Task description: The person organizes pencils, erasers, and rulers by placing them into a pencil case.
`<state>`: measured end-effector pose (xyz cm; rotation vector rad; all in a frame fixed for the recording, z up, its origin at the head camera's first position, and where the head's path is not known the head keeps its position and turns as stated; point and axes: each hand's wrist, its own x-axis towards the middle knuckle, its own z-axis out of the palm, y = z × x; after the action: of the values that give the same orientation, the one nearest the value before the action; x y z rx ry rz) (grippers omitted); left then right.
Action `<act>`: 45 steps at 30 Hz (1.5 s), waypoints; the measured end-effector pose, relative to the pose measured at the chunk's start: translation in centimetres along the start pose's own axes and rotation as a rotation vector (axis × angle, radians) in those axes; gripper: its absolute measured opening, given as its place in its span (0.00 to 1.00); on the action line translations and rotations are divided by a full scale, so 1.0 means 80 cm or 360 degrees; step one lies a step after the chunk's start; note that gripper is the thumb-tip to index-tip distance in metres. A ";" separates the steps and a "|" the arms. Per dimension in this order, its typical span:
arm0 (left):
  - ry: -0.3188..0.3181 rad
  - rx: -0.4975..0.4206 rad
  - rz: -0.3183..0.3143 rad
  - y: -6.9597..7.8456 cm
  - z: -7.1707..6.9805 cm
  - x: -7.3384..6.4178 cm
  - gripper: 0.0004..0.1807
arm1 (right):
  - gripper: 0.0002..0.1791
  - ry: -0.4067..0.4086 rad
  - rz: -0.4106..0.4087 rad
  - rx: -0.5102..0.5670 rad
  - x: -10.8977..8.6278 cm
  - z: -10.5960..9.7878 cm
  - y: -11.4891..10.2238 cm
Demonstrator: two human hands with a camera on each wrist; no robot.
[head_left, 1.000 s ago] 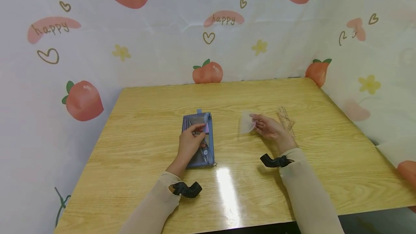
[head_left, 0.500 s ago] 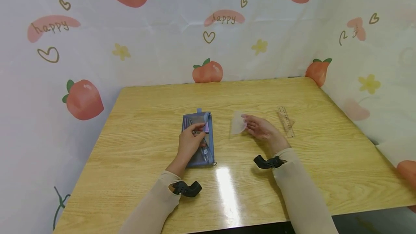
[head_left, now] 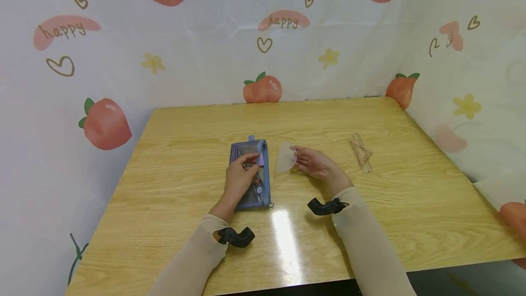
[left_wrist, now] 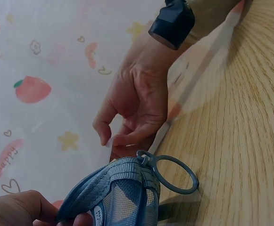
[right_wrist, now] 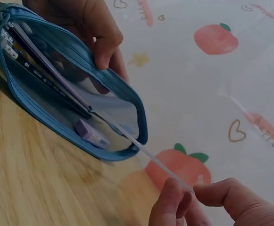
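Note:
A blue mesh pencil case [head_left: 266,172] lies on the table in the head view. My left hand [head_left: 239,179] pinches its upper edge between thumb and fingers, and the right wrist view shows the zip parted. Inside are pencils [right_wrist: 38,77] and a purple-and-white eraser [right_wrist: 92,134]. To the right of the case, my right hand [head_left: 315,163] pinches a thin clear protractor [head_left: 285,158] by its edge, above the table. Seen edge-on in the right wrist view, the protractor points at the case's mouth; whether its tip is inside I cannot tell.
A clear ruler [head_left: 361,154] lies to the right on the wooden table [head_left: 176,159], overlapping what looks like a set square [head_left: 369,155]. A ring pull [left_wrist: 180,175] hangs from the case's zip. Patterned cloth [head_left: 205,58] stands behind and along the sides.
My right hand has moved left with the protractor, from near the ruler to close beside the pencil case. The left hand keeps its hold on the case in the same place.

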<state>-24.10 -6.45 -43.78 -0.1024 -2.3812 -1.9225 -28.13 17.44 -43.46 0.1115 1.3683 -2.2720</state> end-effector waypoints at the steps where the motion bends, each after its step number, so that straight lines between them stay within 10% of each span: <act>1: -0.0001 -0.0003 0.0003 0.000 0.000 0.000 0.20 | 0.18 0.0002 -0.0003 -0.0005 0.001 0.002 0.002; 45: -0.0016 -0.0040 -0.0040 0.003 -0.002 0.001 0.19 | 0.19 0.0084 -0.0146 -0.0829 0.008 0.083 0.049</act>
<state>-24.16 -6.53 -43.47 -0.0843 -2.3760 -1.9679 -25.84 10.05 -43.55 -0.0662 1.9774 -1.9158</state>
